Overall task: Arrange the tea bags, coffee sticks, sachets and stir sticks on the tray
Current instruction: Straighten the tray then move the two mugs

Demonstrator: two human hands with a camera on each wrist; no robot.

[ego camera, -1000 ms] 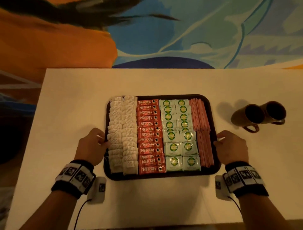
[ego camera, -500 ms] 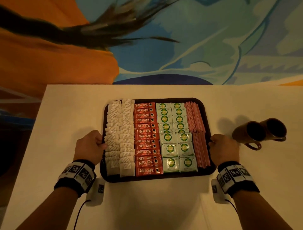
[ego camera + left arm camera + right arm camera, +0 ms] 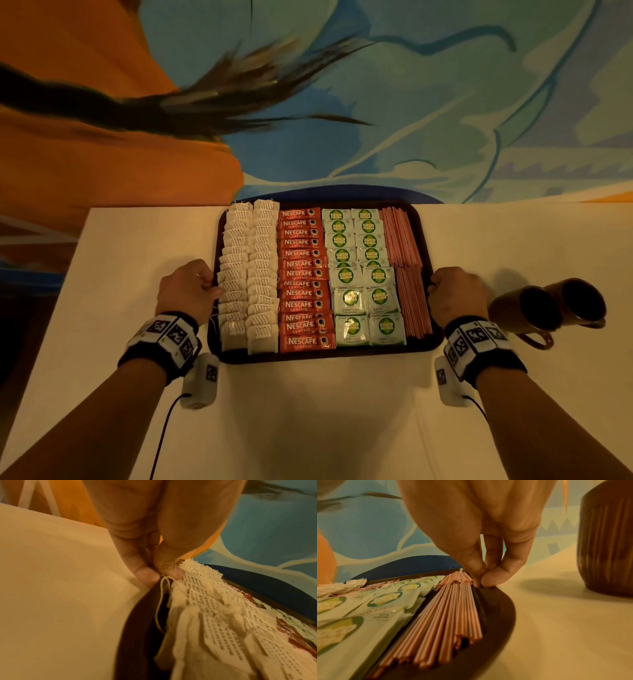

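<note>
A dark tray (image 3: pixel 322 356) lies on the white table, its far end at the table's back edge. It holds white tea bags (image 3: pixel 248 274) on the left, then red coffee sticks (image 3: pixel 303 279), green-and-white sachets (image 3: pixel 363 279) and pink stir sticks (image 3: pixel 406 270) on the right. My left hand (image 3: pixel 186 291) pinches the tray's left rim (image 3: pixel 137 622) between thumb and fingers, beside the tea bags (image 3: pixel 214 615). On the other side, my right hand (image 3: pixel 457 296) pinches the right rim (image 3: pixel 498 608) next to the stir sticks (image 3: pixel 450 612).
Two brown mugs (image 3: pixel 548 310) lie on their sides on the table just right of my right wrist; one stands close in the right wrist view (image 3: pixel 606 538). Bare white table (image 3: pixel 325 418) spreads in front of the tray and to its left. A painted wall rises behind.
Both hands have closed on the tray's side rims and slid the tray away from me, up to the table's far edge. The mugs now sit beside my right wrist.
</note>
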